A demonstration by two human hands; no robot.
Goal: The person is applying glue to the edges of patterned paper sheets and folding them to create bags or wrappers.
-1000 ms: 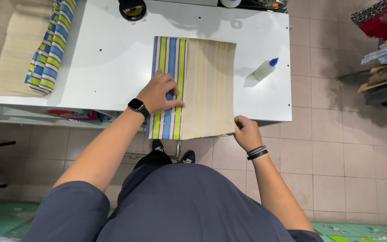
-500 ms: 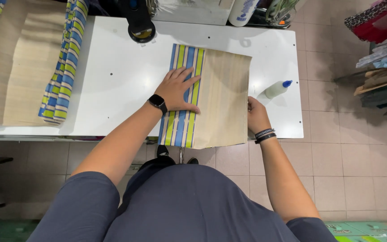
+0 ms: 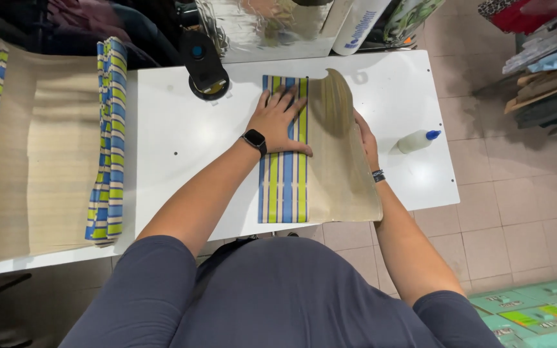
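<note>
A person in a dark blue top is leaning over a white table [image 3: 175, 148], seen from above.

Both forearms are reaching forward across a flat paper piece [image 3: 320, 151] lying on the table in front of the person. The piece is plain tan on its right part and has a band of blue, green and white stripes along its left part.

The left hand [image 3: 282, 122], with a black watch on the wrist, is lying spread and flat on the striped band, fingers pointing away, pressing it down.

The right hand [image 3: 363, 132], with a dark band at the wrist, is tucked under the tan right edge and lifting it; how its fingers are set cannot be told, since the paper is hiding most of them. The tan flap is now curling up and leaning over toward the stripes. A moment earlier the whole sheet was lying flat, with the left hand nearer the person and the right hand at the near right corner; both hands have since moved farther up the sheet.

Just right of the sheet, a small white glue bottle [image 3: 417, 140] with a blue cap is lying on its side.

Farther left, a stack of similar tan and striped pieces [image 3: 49, 145] is lying flat. Beyond the sheet, a black round tool [image 3: 204, 64] is sitting at the table's far edge.
</note>
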